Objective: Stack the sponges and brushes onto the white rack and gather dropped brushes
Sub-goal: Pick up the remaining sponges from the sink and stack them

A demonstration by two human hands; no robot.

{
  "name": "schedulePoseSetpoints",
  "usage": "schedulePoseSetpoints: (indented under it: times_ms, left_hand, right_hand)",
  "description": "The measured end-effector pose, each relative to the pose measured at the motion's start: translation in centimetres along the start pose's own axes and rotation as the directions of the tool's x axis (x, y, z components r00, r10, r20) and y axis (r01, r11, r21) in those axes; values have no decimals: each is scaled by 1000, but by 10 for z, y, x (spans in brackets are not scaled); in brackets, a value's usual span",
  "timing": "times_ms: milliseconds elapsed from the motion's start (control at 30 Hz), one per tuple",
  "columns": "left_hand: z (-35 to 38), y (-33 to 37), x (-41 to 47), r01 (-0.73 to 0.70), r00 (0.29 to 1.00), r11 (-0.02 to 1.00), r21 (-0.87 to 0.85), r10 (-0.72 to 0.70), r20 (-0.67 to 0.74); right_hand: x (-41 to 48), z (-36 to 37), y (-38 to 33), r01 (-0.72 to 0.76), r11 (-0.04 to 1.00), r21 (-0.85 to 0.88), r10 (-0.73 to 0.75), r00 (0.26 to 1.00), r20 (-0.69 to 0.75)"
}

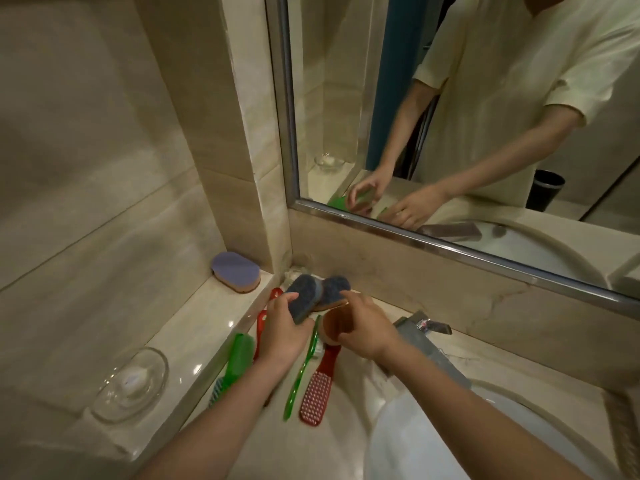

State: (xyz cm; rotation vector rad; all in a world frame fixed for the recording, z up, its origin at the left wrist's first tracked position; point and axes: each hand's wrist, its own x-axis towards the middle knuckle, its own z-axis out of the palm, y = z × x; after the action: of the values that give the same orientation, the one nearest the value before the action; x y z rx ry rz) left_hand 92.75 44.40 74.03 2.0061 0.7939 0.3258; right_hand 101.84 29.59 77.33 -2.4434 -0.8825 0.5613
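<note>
Two bare forearms reach in over a pale marble bench (332, 448) in a tiled bathroom corner. The left hand (282, 329) curls its grip round a blue sponge (302, 301). The right hand (365, 332) pinches a second blue sponge (335, 289), which touches the first above the back corner. Beneath the hands, close together, lie a green brush (239, 358), a slim green brush (300, 375) and a red brush (317, 393). A raised ledge (211, 327) on the left carries a lilac sponge (236, 271) and a glass soap dish (131, 384). A white basin (433, 434) crowds the right, and a mirror (485, 116) spans the back wall.
</note>
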Motion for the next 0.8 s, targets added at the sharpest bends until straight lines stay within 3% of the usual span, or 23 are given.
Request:
schedulePoseSetpoints:
  times_ms: [267, 533, 700, 800]
  left_hand:
    - [17, -7, 39, -1, 1000, 987, 160, 2, -8]
    - [33, -20, 45, 7, 998, 981, 196, 7, -68]
    - [36, -27, 53, 8, 999, 960, 279, 4, -41]
    - [37, -28, 55, 22, 999, 964, 265, -15, -29]
  right_hand:
    - [43, 8, 13, 64, 953, -295, -8, 982, 188]
    - [58, 28, 23, 73, 865, -497, 33, 979, 201]
    - [63, 34, 25, 61, 874, -481, 47, 977, 209]
    - [62, 30, 24, 14, 943, -331, 64, 973, 221]
